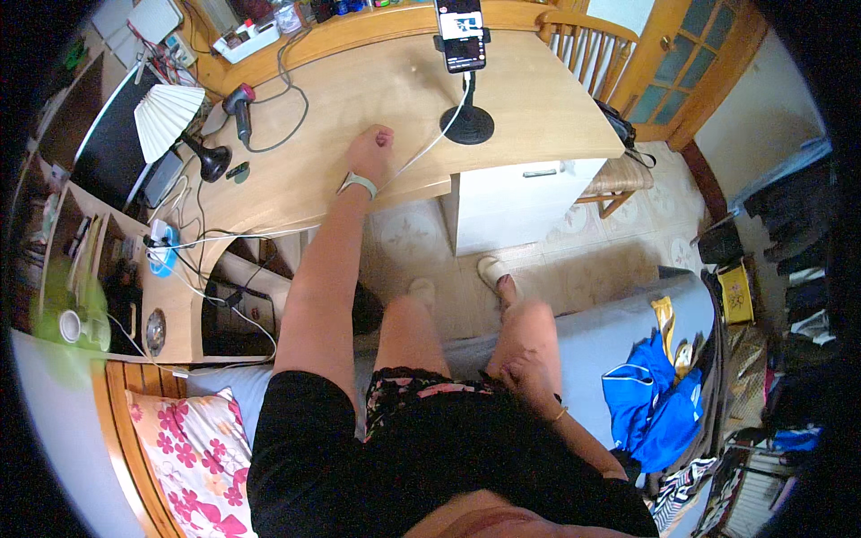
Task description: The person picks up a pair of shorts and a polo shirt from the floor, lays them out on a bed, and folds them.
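My left hand (370, 149) rests on the desk's front part with its fingers curled into a loose fist, and I see nothing in it. A pale watch band (360, 185) circles that wrist. The white cable (421, 152) passes beside the hand and runs up to a phone (462, 40) on a black round-based stand (467, 125). On my thigh, by the hem of the dark flowered shorts (421, 387), lies my right hand (527, 369). Its fingers are bent together with nothing visible in them, and a thin bracelet (560, 413) is on the wrist.
A hair dryer (239, 109), a lamp with a pleated shade (169, 117) and a monitor (112, 134) stand at the desk's left. White drawers (511, 204) are under its right side. Blue clothes (647, 403) and a flowered pillow (193, 457) lie on the bed beside me.
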`<move>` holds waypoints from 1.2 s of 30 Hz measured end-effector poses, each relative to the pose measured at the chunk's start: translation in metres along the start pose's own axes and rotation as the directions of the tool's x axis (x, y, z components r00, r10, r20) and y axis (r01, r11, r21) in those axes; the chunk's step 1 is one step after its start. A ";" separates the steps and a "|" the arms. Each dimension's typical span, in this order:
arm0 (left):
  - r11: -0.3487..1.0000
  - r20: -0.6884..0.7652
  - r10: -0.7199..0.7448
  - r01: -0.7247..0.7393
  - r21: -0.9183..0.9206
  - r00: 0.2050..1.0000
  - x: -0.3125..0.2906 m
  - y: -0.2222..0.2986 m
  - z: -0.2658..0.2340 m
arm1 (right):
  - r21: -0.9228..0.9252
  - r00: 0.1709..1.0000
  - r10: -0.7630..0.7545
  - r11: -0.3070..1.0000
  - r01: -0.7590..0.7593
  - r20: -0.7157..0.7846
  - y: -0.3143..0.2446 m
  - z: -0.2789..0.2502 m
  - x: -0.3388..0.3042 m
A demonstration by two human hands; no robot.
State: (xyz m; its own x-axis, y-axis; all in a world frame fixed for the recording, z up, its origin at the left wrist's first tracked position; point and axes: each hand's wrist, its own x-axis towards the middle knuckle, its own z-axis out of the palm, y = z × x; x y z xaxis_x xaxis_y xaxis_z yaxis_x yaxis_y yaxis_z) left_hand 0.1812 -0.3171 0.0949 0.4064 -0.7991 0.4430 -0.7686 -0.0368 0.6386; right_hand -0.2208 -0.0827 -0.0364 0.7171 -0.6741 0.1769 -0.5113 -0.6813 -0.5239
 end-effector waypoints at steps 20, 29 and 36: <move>0.954 -0.118 0.299 -0.299 0.019 0.947 -0.002 -0.009 0.015 | 0.086 0.999 0.035 0.996 -0.033 -0.021 -0.018 -0.018 0.014; 0.924 -0.294 0.353 -0.283 0.257 0.888 -0.004 -0.015 0.026 | 0.010 1.000 0.002 1.000 -0.001 -0.012 -0.014 -0.017 0.010; 0.725 0.077 0.293 -0.275 0.631 0.953 -0.010 0.009 0.003 | 0.033 1.000 0.014 0.999 -0.013 -0.017 -0.012 -0.015 0.010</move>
State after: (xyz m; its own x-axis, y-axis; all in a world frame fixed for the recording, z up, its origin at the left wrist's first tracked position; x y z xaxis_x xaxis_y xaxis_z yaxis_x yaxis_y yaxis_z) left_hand 0.1690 -0.3108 0.0944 0.1236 -0.8187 0.5608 -0.9809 -0.1862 -0.0556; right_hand -0.2147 -0.0850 -0.0163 0.7021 -0.6881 0.1836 -0.5045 -0.6625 -0.5537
